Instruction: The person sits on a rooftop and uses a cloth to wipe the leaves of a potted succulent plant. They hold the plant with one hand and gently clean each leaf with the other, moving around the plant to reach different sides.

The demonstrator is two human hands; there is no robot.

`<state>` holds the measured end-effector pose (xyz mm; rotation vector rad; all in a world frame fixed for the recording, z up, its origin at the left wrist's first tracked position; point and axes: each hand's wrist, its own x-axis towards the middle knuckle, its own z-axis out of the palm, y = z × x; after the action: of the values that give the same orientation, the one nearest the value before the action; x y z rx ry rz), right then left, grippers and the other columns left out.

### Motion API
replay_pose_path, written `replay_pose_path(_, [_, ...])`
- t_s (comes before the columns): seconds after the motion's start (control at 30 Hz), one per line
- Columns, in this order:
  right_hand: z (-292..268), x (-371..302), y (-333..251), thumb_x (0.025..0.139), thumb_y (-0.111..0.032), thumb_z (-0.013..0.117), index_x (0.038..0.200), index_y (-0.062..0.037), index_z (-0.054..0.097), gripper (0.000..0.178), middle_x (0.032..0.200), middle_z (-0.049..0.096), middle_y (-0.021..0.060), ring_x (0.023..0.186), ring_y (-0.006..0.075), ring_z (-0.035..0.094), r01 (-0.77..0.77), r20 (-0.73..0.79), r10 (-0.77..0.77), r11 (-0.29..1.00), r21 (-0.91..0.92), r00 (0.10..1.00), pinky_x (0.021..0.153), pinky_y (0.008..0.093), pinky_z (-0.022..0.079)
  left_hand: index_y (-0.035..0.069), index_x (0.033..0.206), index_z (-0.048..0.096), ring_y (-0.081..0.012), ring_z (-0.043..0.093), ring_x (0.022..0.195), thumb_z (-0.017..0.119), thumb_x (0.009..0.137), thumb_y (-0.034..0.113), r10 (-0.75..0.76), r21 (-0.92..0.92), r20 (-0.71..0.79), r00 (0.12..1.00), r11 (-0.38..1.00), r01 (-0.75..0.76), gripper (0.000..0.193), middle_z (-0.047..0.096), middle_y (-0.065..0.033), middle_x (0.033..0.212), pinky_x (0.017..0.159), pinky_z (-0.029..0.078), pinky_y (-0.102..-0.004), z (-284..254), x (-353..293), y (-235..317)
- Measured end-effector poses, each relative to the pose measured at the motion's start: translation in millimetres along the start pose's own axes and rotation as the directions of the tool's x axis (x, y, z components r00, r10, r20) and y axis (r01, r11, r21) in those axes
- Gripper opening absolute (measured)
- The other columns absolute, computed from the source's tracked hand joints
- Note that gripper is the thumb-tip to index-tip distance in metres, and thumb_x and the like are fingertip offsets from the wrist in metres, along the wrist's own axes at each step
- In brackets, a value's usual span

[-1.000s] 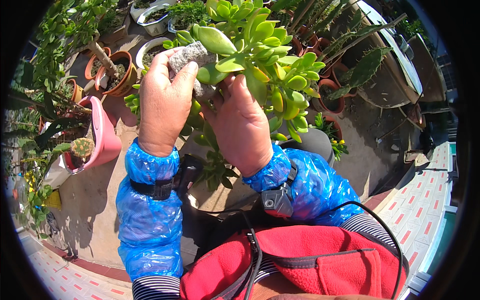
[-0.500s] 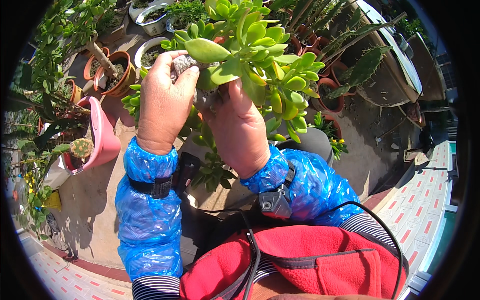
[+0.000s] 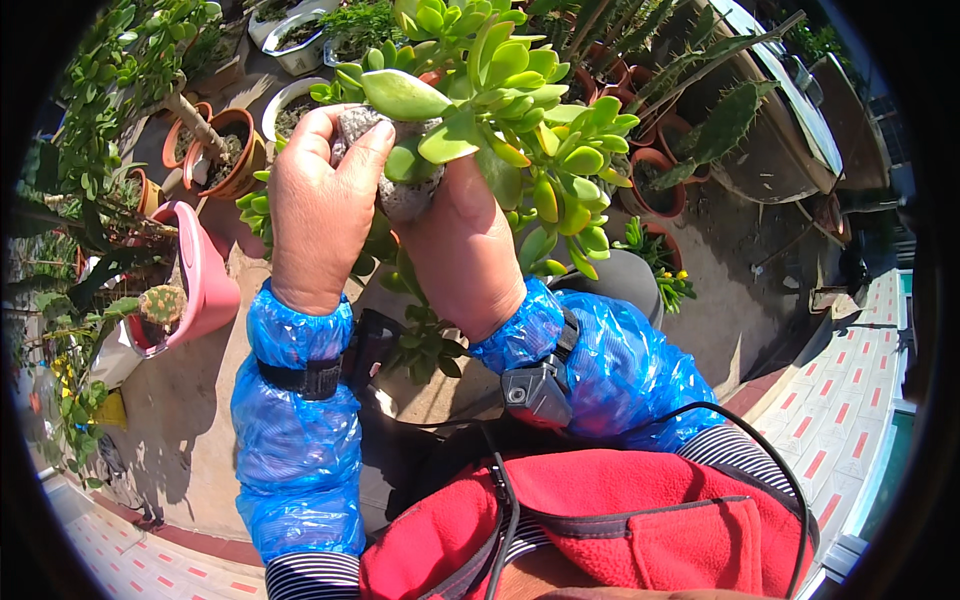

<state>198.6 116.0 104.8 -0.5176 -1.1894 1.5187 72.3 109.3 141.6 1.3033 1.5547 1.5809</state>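
Observation:
My left hand (image 3: 325, 210) is closed on a rough, grey speckled stone (image 3: 405, 200), thumb on the near side and fingers curled over its left. A jade-like succulent (image 3: 520, 90) with thick, glossy green leaves spreads above and to the right of the stone, and some leaves overlap it. My right hand (image 3: 465, 255) is up against the stone's lower right, its thumb raised behind a leaf. The other right fingers are hidden behind the stone and leaves. Both forearms wear blue plastic sleeves with black straps; a small camera sits on the right wrist.
Terracotta pots (image 3: 235, 150) and a pink planter (image 3: 205, 275) with a small cactus stand at the left. White pots (image 3: 295, 45) are at the back. Spiny cactus pads (image 3: 735, 125) lean beside a large brown pot at the right. A tiled ledge (image 3: 840, 400) runs along the right.
More of the stone now shows between my hands. My right hand has shifted slightly left and turned, and the plant has moved a little to the left with the hands.

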Motion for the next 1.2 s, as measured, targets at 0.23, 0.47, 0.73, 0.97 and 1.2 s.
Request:
replay_pose_path(0.23, [-8, -3, 5, 0.096, 0.003, 0.066, 0.153, -0.0051, 0.041, 0.063, 0.143, 0.056, 0.0122, 0.132, 0.0224, 0.054, 0.151, 0.065, -0.136, 0.882, -0.447, 0.989, 0.107, 0.0385, 0.048, -0.002, 0.11, 0.069, -0.0118, 0.066, 0.081, 0.074, 0.095, 0.012, 0.033, 0.027, 0.0, 0.999, 0.999, -0.033, 0.021, 0.074, -0.0067, 0.092, 0.076, 0.055, -0.0297, 4, 1, -1])
replay_pose_path(0.47, [-1, -8, -12, 0.108, -0.033, 0.051, 0.152, -0.0171, 0.046, 0.047, 0.145, 0.055, 0.0026, 0.13, 0.0158, 0.052, -0.353, 0.05, 0.359, 0.867, 0.353, 0.932, 0.106, 0.0353, 0.044, -0.002, 0.106, 0.069, -0.0191, 0.07, 0.078, 0.072, 0.087, 0.005, 0.084, 0.205, -0.035, 0.996, 0.976, -0.076, 0.02, 0.075, -0.0112, 0.091, 0.075, 0.056, -0.0355, 11, -2, 5])
replay_pose_path(0.73, [-3, -8, -8, 0.11, -0.046, 0.04, 0.147, -0.0189, 0.05, 0.047, 0.144, 0.057, 0.0031, 0.133, 0.0215, 0.05, -0.388, 0.059, 0.458, 0.671, 0.632, 0.887, 0.114, 0.0427, 0.035, -0.001, 0.103, 0.067, -0.0409, 0.07, 0.09, 0.067, 0.082, 0.003, 0.277, 0.597, -0.089, 0.957, 0.784, -0.171, 0.021, 0.072, -0.022, 0.098, 0.082, 0.056, -0.0477, 0, -2, 8])
replay_pose_path(0.97, [-7, -12, -13, 0.11, -0.052, 0.039, 0.149, -0.0168, 0.049, 0.054, 0.149, 0.055, 0.0053, 0.143, 0.0289, 0.045, -0.363, 0.038, 0.442, 0.683, 0.634, 0.896, 0.118, 0.0508, 0.032, 0.002, 0.107, 0.069, -0.0311, 0.07, 0.087, 0.073, 0.089, 0.008, 0.31, 0.697, -0.095, 0.946, 0.699, -0.159, 0.019, 0.073, -0.0164, 0.097, 0.08, 0.055, -0.0408, -17, -4, -1])
replay_pose_path(1.2, [-9, -9, -20, 0.111, -0.056, 0.04, 0.15, -0.0222, 0.047, 0.052, 0.144, 0.055, 0.0011, 0.141, 0.0235, 0.047, -0.391, 0.101, 0.406, 0.738, 0.55, 0.908, 0.113, 0.0468, 0.034, 0.001, 0.105, 0.071, -0.0249, 0.075, 0.074, 0.073, 0.088, 0.008, 0.12, 0.463, -0.169, 0.978, 0.886, -0.029, 0.019, 0.075, -0.0146, 0.087, 0.07, 0.058, -0.0361, -26, -12, 9])
